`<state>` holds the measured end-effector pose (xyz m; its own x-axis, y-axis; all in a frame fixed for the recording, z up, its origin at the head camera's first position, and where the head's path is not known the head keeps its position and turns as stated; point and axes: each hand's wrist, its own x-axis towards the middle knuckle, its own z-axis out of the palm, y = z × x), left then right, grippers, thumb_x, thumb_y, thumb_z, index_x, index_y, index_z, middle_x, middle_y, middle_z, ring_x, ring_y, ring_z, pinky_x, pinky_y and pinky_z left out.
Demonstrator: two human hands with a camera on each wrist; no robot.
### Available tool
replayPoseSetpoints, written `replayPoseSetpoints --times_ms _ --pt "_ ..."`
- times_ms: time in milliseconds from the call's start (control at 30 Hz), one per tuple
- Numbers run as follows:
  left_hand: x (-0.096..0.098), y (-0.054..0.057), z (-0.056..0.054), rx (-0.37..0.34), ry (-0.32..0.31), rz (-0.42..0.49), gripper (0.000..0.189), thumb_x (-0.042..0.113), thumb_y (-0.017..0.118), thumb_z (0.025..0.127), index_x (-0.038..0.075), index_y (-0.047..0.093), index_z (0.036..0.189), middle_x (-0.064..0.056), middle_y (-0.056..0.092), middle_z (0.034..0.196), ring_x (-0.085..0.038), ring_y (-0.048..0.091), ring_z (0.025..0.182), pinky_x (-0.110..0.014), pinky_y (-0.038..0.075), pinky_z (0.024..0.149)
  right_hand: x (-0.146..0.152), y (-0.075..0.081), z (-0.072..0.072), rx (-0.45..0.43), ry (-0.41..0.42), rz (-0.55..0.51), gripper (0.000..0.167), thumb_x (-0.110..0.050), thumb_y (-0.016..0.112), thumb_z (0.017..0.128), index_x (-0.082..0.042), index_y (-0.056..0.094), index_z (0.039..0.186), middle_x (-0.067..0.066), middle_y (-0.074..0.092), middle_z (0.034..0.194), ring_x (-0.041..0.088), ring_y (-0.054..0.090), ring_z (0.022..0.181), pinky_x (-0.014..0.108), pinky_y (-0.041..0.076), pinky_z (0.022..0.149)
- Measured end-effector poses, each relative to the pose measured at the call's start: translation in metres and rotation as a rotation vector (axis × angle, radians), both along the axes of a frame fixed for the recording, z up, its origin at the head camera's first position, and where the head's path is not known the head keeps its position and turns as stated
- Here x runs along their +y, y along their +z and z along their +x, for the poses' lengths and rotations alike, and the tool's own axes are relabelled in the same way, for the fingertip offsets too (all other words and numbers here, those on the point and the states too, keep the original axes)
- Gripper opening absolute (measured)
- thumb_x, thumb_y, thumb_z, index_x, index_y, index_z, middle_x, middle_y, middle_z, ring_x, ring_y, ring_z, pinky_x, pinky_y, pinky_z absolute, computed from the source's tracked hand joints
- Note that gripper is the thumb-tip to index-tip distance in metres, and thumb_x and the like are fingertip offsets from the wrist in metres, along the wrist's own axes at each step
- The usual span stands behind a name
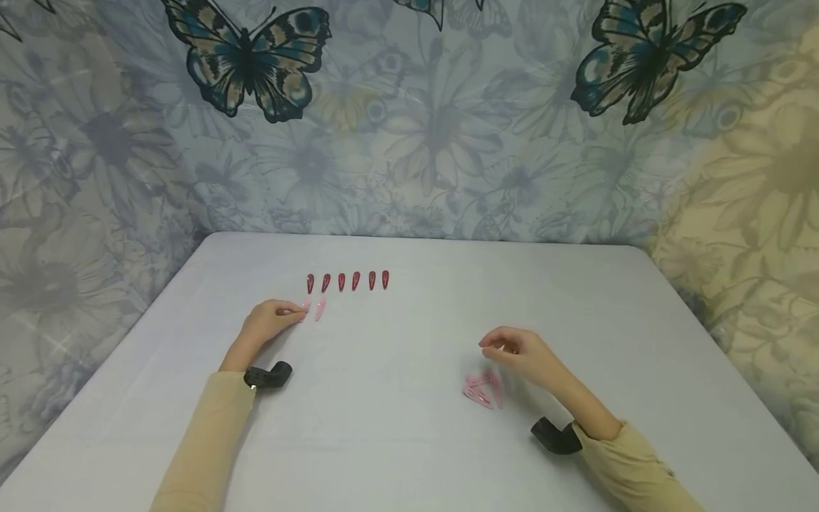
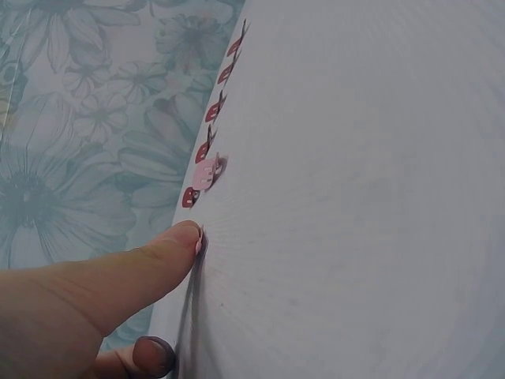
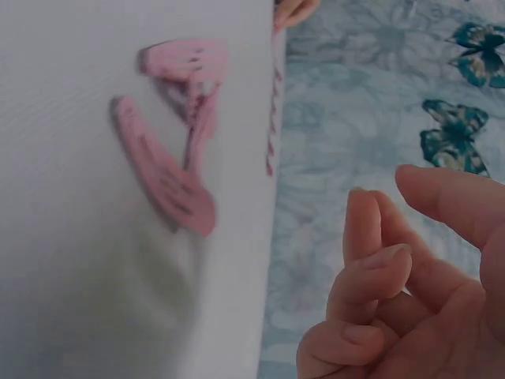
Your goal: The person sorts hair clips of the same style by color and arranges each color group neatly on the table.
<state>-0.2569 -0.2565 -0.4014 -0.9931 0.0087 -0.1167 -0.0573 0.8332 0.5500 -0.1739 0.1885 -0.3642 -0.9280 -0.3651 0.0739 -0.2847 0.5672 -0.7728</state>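
Note:
My left hand [image 1: 271, 321] pinches a pink snap hair clip [image 1: 306, 304] between thumb and fingers at the table's far left; in the left wrist view the thumb hides most of that clip. Just to its right lies a second pink clip [image 1: 320, 309]. Behind them runs a row of several red hair clips [image 1: 342, 281]. My right hand [image 1: 521, 353] hovers with nothing in it, fingers loosely bent and thumb apart from the fingertips. Below it, a small pile of pink hair clips [image 3: 170, 178] lies on the table, some overlapping.
Everything lies on a white table [image 1: 397, 427] with rounded far corners. A wall covering with flowers and butterflies [image 1: 249, 64] rises behind the far edge. Black wrist cameras [image 1: 269, 375] sit on both forearms, close above the tabletop.

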Motion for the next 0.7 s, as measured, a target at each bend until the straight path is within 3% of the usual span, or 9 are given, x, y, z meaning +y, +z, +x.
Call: replayPoseSetpoints --times_ms 300,467,700 --pt "0.0007 0.0009 0.0003 0.012 0.0 0.006 0.036 0.029 0.063 0.094 -0.001 0.069 0.115 -0.03 0.057 0.13 -0.045 0.053 0.119 -0.057 0.042 0.101 0.0002 -0.0078 -0.0005 -0.118 0.015 0.213 0.016 -0.014 0.075 0.082 -0.004 0.064 0.089 0.0 0.059 0.077 0.008 0.045 0.066 0.02 0.038 0.055" --pt "-0.0002 -0.0002 -0.0007 0.01 0.001 0.013 0.037 0.028 0.063 0.094 -0.002 0.068 0.114 -0.03 0.058 0.128 -0.045 0.054 0.117 -0.057 0.043 0.1 -0.0006 -0.0052 0.0026 -0.211 0.026 0.245 0.025 -0.007 0.079 0.074 -0.006 0.057 0.086 -0.002 0.051 0.072 0.012 0.046 0.068 0.022 0.037 0.057" --pt "-0.0014 -0.0009 -0.0007 0.005 0.003 0.012 0.037 0.029 0.064 0.094 -0.002 0.069 0.114 -0.03 0.059 0.126 -0.042 0.055 0.112 -0.055 0.044 0.097 -0.0041 -0.0056 0.0042 -0.228 0.006 0.276 0.021 -0.001 0.077 0.075 -0.005 0.057 0.08 -0.002 0.048 0.067 0.013 0.046 0.068 0.024 0.037 0.059"
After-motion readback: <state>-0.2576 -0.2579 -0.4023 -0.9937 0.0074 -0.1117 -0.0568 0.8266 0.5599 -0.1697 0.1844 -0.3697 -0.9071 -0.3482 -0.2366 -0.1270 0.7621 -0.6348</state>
